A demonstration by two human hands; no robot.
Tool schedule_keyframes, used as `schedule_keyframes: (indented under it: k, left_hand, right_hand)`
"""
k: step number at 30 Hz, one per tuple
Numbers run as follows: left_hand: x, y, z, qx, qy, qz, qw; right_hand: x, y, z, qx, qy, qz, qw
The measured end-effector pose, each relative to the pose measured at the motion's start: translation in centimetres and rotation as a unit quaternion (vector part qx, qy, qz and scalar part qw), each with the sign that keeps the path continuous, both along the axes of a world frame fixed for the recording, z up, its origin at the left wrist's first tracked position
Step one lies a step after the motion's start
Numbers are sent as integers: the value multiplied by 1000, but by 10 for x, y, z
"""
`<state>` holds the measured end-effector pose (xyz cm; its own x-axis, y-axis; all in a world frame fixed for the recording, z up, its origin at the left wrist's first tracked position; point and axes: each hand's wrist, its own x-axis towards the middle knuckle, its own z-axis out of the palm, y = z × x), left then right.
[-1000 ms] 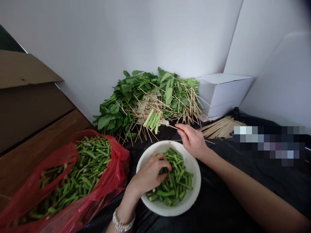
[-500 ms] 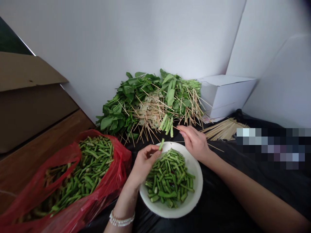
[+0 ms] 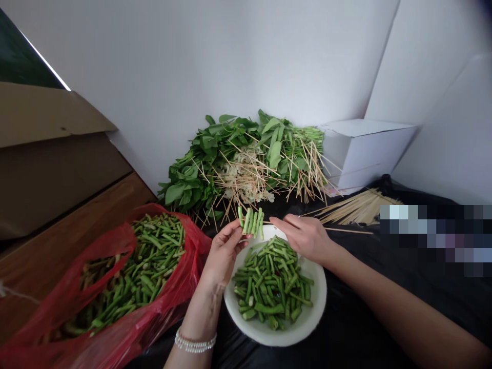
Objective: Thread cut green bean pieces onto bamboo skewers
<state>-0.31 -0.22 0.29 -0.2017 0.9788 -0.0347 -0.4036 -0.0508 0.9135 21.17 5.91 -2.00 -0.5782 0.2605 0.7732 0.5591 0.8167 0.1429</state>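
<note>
My left hand (image 3: 226,248) pinches a short cut piece of green bean (image 3: 241,216) at the tip end of a bamboo skewer. Several more bean pieces (image 3: 253,223) sit side by side on that skewer, crosswise to it. My right hand (image 3: 307,236) grips the skewer (image 3: 348,231), whose tail sticks out to the right past the wrist. Both hands are over the far rim of a white bowl (image 3: 320,307) heaped with cut green beans (image 3: 272,287). The skewer's point is hidden by the bean and my fingers.
To the left, a red plastic bag (image 3: 192,236) lies open, full of cut beans. Behind the bowl are leafy greens (image 3: 184,177) with skewered bundles. Loose bamboo skewers (image 3: 357,205) and a white box (image 3: 376,148) stand right; a cardboard box (image 3: 49,174) is far left.
The skewer with its bean pieces has come down and left, meeting the loose piece in my left hand. My right hand has turned, laying the skewer nearly level.
</note>
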Motion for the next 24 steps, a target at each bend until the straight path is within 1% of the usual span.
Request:
schedule_keyframes:
  k: [7, 15, 24]
  left_hand:
    - [-1, 3, -4, -7, -30, 21, 999]
    - [-6, 5, -8, -5, -40, 47, 998]
    - [-1, 5, -2, -4, -49, 67, 997]
  right_hand:
    - [1, -1, -1, 13, -15, -2, 1000]
    - [0, -1, 0, 13, -18, -4, 1000]
    - [0, -1, 0, 24, -26, -3, 999]
